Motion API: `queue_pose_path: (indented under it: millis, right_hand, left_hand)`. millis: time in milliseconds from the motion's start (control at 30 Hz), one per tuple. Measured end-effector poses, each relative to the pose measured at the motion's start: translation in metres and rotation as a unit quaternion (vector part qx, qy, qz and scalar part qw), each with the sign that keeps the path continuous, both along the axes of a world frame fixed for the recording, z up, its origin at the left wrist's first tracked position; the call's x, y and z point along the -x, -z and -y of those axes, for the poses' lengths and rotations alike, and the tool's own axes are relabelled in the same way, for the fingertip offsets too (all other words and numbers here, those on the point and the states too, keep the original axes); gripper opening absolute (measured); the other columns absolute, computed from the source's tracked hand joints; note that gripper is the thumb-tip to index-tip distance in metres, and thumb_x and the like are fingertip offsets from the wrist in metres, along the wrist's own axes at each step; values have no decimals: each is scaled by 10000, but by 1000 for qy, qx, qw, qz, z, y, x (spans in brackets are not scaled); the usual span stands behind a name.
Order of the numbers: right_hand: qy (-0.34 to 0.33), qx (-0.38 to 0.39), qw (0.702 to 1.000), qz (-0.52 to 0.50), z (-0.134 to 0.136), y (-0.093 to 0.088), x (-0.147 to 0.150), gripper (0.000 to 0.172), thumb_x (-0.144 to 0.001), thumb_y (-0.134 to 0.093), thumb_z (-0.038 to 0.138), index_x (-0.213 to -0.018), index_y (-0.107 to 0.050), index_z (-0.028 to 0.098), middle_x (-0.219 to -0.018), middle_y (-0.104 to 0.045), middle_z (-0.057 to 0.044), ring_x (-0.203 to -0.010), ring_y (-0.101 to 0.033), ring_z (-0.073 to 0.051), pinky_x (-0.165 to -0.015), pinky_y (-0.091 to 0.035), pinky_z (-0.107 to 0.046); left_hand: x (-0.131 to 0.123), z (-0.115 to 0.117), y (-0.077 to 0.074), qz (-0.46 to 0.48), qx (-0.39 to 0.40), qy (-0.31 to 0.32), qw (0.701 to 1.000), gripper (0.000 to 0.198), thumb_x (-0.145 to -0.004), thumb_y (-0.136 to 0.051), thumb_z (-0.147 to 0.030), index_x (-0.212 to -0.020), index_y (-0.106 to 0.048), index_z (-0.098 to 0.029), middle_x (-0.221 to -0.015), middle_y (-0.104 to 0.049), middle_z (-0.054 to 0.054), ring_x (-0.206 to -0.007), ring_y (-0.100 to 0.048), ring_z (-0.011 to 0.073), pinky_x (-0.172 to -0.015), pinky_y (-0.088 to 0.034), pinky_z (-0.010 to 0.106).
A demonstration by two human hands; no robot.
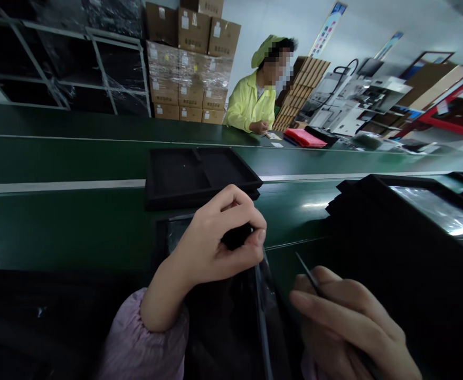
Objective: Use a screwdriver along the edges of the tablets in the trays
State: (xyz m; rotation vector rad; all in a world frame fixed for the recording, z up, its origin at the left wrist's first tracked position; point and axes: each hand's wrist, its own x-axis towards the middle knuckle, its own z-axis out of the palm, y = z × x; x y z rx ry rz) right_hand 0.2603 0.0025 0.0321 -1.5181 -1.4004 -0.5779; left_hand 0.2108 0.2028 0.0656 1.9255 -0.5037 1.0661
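Closest in, the left hand (pixel 211 237) pinched a small black piece (pixel 236 236) while the right hand (pixel 346 322) gripped a thin black pick (pixel 305 272), right over the green conveyor belt (pixel 96 227)!

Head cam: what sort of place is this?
Probably a factory production line: a long green conveyor belt carrying black trays, stacked cardboard cartons, and a co-worker in a yellow smock and cap.

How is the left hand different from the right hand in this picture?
The left hand pinches a small black piece, while the right hand holds a thin dark stick. The left hand's fingers curl tightly; the right hand's fingers stretch out longer. The left hand sits higher in the view than the right hand, and a pink sleeve shows clearly behind the left hand. Both hands are bare.
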Motion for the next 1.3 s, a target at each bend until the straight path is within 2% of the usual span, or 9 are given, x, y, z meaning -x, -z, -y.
queue_pose_path:
  millis: [100, 167, 233, 467, 600, 667, 833, 1033, 1300]
  right_hand:
    - [-10, 34, 999, 2, -3, -11, 2, 321, -871, -605, 1, -1100, -690, 209, -837, -571, -15, -690, -599, -135, -566, -528, -288]
    - [-52, 66, 996, 9, -6, -18, 2, 241, -861, -671, 40, -1057, -686, 178, -830, -584, -13, -696, -599, -131, -572, -535, -284]
    - [-77, 64, 995, 16, -9, -23, 0, 235, -838, -734, 67, -1051, -685, 152, -802, -581, -10, -685, -585, -123, -556, -526, -276]
    - [-61, 33, 997, 39, -12, -33, -5, 126, -872, -716, 88, -987, -694, 134, -790, -623, -14, -697, -581, -113, -564, -518, -263]
    - [-13, -40, 999, 30, -21, -31, -11, 66, -910, -668, 130, -956, -672, 177, -778, -602, -8, -667, -546, -124, -547, -472, -286]
    - [-8, -51, 999, -2, -26, -30, -12, 31, -942, -640, 182, -940, -659, 206, -777, -598, -1, -654, -534, -130, -569, -461, -304]
    - [-38, -31, 993, -108, -33, -29, -11, 105, -977, -614, 233, -876, -624, 207, -774, -576, 26, -692, -514, -107, -631, -425, -284]
    - [-24, -22, 975, -218, -35, -27, -10, 193, -1000, -588, 295, -824, -609, 219, -745, -553, 49, -630, -477, -76, -574, -401, -231]
    - [-48, -20, 964, -261, -35, -26, -12, 212, -992, -597, 326, -809, -617, 219, -731, -551, 36, -580, -466, -77, -569, -444, -226]
  left_hand:
    - [0, 0, -1, 6, -1, -7, 1000, 85, -800, -586, -71, -768, -612, -146, -834, -511, 18, -716, -504, 94, -654, -464, 227]
    - [1, 0, -1, 5, -3, -12, 1000, 88, -808, -585, -75, -769, -609, -151, -835, -512, 20, -718, -505, 99, -654, -469, 235]
    - [1, 0, -1, 0, -4, -14, 1000, 93, -809, -582, -69, -775, -611, -150, -847, -516, 24, -725, -506, 101, -663, -472, 241]
    - [2, -1, -1, -6, -11, -12, 1000, 102, -829, -577, -66, -786, -617, -149, -837, -525, 28, -761, -528, 113, -686, -481, 249]
    - [3, -1, -3, -6, -17, -9, 1000, 96, -851, -588, -96, -784, -615, -159, -825, -528, 28, -751, -535, 120, -667, -487, 254]
    - [3, -1, -3, -5, -17, 1, 1000, 92, -856, -596, -108, -783, -615, -160, -821, -528, 28, -745, -535, 120, -657, -486, 251]
    - [2, -1, -3, -6, -19, 2, 1000, 82, -856, -601, -103, -794, -618, -153, -837, -533, 34, -759, -535, 116, -674, -488, 250]
    - [2, 0, -4, -18, -20, 20, 999, 81, -811, -596, -94, -780, -615, -167, -821, -532, 22, -735, -540, 116, -642, -491, 241]
    - [2, 2, -6, -26, -23, 13, 999, 85, -812, -599, -90, -782, -621, -167, -822, -536, 23, -744, -549, 120, -648, -496, 246]
